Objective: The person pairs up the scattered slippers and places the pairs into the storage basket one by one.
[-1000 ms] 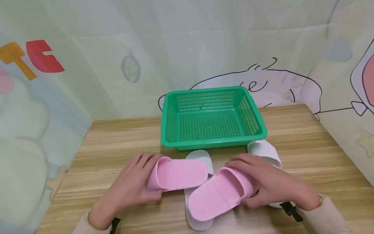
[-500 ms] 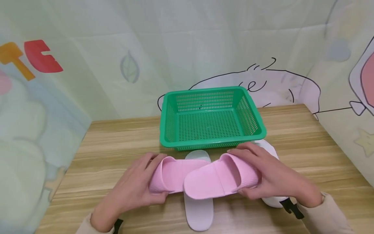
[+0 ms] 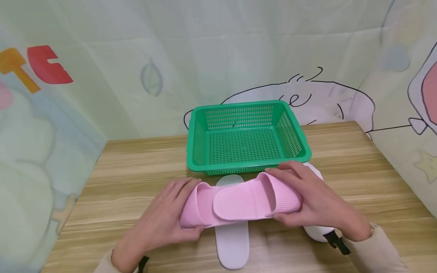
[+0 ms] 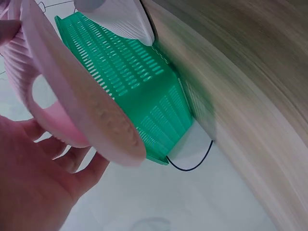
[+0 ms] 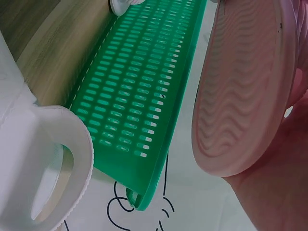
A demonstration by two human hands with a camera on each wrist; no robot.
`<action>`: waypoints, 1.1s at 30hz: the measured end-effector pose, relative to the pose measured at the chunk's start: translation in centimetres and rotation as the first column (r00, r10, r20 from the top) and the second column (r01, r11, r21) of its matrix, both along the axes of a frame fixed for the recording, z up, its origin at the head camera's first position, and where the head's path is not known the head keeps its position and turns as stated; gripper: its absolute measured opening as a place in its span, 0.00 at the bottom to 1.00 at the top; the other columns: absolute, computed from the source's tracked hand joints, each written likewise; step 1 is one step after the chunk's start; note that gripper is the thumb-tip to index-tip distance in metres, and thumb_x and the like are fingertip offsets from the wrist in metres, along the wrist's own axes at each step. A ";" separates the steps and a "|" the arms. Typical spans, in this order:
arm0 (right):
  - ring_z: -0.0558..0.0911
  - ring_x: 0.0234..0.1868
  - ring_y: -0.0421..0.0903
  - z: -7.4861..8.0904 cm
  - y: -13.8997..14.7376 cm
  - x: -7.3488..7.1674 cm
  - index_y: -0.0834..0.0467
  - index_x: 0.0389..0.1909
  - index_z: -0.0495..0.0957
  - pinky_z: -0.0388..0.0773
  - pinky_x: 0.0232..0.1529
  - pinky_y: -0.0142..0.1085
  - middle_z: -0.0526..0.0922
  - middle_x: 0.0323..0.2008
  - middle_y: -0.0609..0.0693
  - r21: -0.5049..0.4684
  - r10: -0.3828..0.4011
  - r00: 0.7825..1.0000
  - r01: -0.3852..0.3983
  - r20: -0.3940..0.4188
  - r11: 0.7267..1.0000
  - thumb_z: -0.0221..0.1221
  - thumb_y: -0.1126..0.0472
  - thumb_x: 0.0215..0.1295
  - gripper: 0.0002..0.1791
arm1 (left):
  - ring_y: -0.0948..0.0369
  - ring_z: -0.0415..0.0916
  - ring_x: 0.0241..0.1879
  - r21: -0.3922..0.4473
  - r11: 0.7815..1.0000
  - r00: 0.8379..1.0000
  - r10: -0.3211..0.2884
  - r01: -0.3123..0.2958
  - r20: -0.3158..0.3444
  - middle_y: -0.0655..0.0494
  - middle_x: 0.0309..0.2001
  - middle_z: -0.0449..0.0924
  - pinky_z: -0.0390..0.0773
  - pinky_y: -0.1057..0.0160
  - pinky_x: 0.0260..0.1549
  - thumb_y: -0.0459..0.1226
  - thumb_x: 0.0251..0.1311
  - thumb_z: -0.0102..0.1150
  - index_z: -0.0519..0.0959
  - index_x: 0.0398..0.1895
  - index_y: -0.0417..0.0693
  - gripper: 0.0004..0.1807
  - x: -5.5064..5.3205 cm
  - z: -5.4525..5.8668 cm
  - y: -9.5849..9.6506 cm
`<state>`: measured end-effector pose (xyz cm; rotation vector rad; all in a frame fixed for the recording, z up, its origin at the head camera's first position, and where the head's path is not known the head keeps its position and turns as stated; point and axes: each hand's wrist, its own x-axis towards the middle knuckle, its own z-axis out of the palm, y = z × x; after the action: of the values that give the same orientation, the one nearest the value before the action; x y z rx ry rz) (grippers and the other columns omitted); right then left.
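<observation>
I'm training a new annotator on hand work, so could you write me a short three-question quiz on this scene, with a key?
1. Multiple choice: what does the left hand grip?
A) a cup
B) a pink slipper
C) a towel

2. True or false: a green basket stands on the wooden table, beyond both hands as the person faces it.

3. Short answer: in the head view, what covers part of the left hand's slipper?

Key:
1. B.
2. True.
3. The other pink slipper, held in the right hand.
</observation>
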<state>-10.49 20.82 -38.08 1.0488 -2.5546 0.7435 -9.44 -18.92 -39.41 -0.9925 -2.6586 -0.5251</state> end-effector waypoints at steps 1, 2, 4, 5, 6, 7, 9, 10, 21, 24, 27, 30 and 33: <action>0.72 0.60 0.43 -0.1 -0.1 0.0 0.45 0.73 0.75 0.79 0.50 0.42 0.75 0.62 0.45 -0.005 0.002 1.000 -0.002 -0.004 1.000 0.82 0.41 0.41 0.53 | 0.56 0.73 0.62 -0.001 1.000 1.000 -0.003 0.003 0.000 0.56 0.65 0.76 0.80 0.48 0.59 0.58 0.38 0.79 0.71 0.74 0.49 0.55 0.0 0.0 0.1; 0.72 0.60 0.43 -0.1 -0.2 0.0 0.45 0.73 0.75 0.79 0.50 0.41 0.75 0.62 0.45 -0.009 0.005 1.000 -0.005 -0.003 1.000 0.82 0.40 0.42 0.52 | 0.57 0.73 0.62 -0.003 1.000 1.000 -0.006 0.006 -0.001 0.57 0.65 0.77 0.80 0.48 0.59 0.58 0.38 0.79 0.71 0.74 0.49 0.55 0.0 0.0 0.2; 0.72 0.60 0.42 -0.2 -0.3 0.0 0.45 0.73 0.75 0.79 0.49 0.41 0.75 0.62 0.45 -0.020 0.010 1.000 -0.010 -0.001 1.000 0.82 0.40 0.42 0.52 | 0.58 0.73 0.61 -0.005 1.000 1.000 -0.009 0.009 -0.006 0.59 0.64 0.78 0.79 0.48 0.58 0.59 0.38 0.79 0.70 0.74 0.50 0.56 0.1 0.0 0.3; 0.72 0.60 0.42 -0.2 -0.4 0.0 0.46 0.73 0.75 0.79 0.49 0.41 0.75 0.62 0.45 -0.026 0.013 1.000 -0.013 -0.003 1.000 0.82 0.40 0.42 0.52 | 0.58 0.73 0.60 -0.003 1.000 1.000 -0.011 0.011 -0.009 0.59 0.64 0.78 0.79 0.48 0.57 0.59 0.39 0.79 0.70 0.75 0.51 0.56 0.1 0.0 0.4; 0.72 0.60 0.42 -0.2 -0.5 0.0 0.46 0.73 0.75 0.79 0.49 0.41 0.75 0.61 0.45 -0.031 0.016 1.000 -0.016 -0.003 0.999 0.82 0.40 0.42 0.52 | 0.58 0.73 0.60 0.000 1.000 1.000 -0.014 0.014 -0.013 0.59 0.64 0.78 0.79 0.48 0.58 0.59 0.38 0.78 0.70 0.75 0.51 0.56 0.1 0.0 0.5; 0.72 0.60 0.42 -0.2 -0.7 0.0 0.46 0.73 0.75 0.79 0.49 0.41 0.75 0.61 0.45 -0.036 0.019 1.000 -0.019 -0.004 0.999 0.82 0.40 0.42 0.53 | 0.58 0.73 0.61 0.005 1.000 1.000 -0.018 0.018 -0.017 0.59 0.64 0.78 0.79 0.48 0.58 0.59 0.38 0.79 0.69 0.76 0.51 0.57 0.1 0.0 0.6; 0.72 0.59 0.42 -0.2 -0.9 0.1 0.45 0.73 0.76 0.79 0.49 0.41 0.75 0.61 0.45 -0.037 0.016 1.000 -0.017 -0.007 0.999 0.83 0.40 0.41 0.53 | 0.58 0.73 0.61 0.008 1.000 1.000 -0.021 0.021 -0.023 0.58 0.64 0.78 0.79 0.48 0.58 0.59 0.38 0.79 0.68 0.77 0.52 0.58 0.1 0.0 0.9; 0.72 0.59 0.42 -0.2 -1.0 0.1 0.45 0.73 0.76 0.79 0.49 0.41 0.75 0.61 0.45 -0.034 0.013 1.000 -0.013 -0.012 0.999 0.83 0.39 0.41 0.53 | 0.58 0.73 0.61 0.010 1.000 0.999 -0.024 0.025 -0.025 0.58 0.64 0.78 0.79 0.48 0.58 0.59 0.38 0.79 0.68 0.77 0.53 0.58 0.1 0.1 1.0; 0.72 0.61 0.43 -0.3 -1.9 0.4 0.42 0.74 0.75 0.78 0.49 0.42 0.75 0.61 0.44 0.000 -0.022 1.000 0.022 -0.005 1.000 0.80 0.32 0.42 0.54 | 0.57 0.73 0.61 0.032 0.997 0.996 -0.063 0.065 -0.062 0.58 0.65 0.78 0.79 0.49 0.58 0.61 0.42 0.77 0.65 0.81 0.54 0.60 -0.1 0.1 2.1; 0.72 0.61 0.43 -0.3 -2.1 0.5 0.41 0.74 0.74 0.77 0.50 0.42 0.75 0.62 0.44 0.006 -0.030 1.000 0.030 0.004 1.000 0.79 0.30 0.43 0.54 | 0.57 0.72 0.61 0.041 0.996 0.995 -0.076 0.078 -0.066 0.57 0.65 0.77 0.78 0.50 0.58 0.62 0.43 0.77 0.64 0.81 0.52 0.60 -0.2 0.1 2.3; 0.72 0.62 0.44 -0.3 -2.4 0.6 0.41 0.75 0.74 0.77 0.51 0.44 0.75 0.63 0.45 0.007 -0.030 0.999 0.030 0.014 1.000 0.78 0.29 0.44 0.54 | 0.57 0.72 0.60 0.047 0.996 0.995 -0.079 0.082 -0.067 0.57 0.66 0.77 0.79 0.50 0.56 0.62 0.42 0.77 0.64 0.81 0.52 0.61 -0.3 0.0 2.5; 0.72 0.62 0.44 -0.3 -2.6 0.6 0.41 0.75 0.73 0.77 0.53 0.45 0.75 0.63 0.45 0.000 -0.023 1.000 0.023 0.014 1.000 0.78 0.28 0.45 0.54 | 0.57 0.72 0.61 0.046 0.996 0.995 -0.073 0.076 -0.062 0.57 0.66 0.76 0.79 0.49 0.57 0.62 0.42 0.77 0.64 0.82 0.53 0.61 -0.3 0.0 2.6; 0.72 0.62 0.44 -0.3 -2.8 0.5 0.42 0.75 0.73 0.77 0.53 0.46 0.75 0.63 0.45 -0.010 -0.016 1.000 0.016 -0.003 1.000 0.78 0.28 0.45 0.54 | 0.57 0.72 0.61 0.043 0.997 0.996 -0.068 0.071 -0.060 0.57 0.66 0.77 0.79 0.49 0.57 0.62 0.42 0.77 0.63 0.82 0.53 0.61 -0.3 0.0 2.7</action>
<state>-10.00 18.00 -38.40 1.0250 -2.5509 0.7491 -9.76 -16.24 -39.39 -1.0741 -2.5572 -0.5595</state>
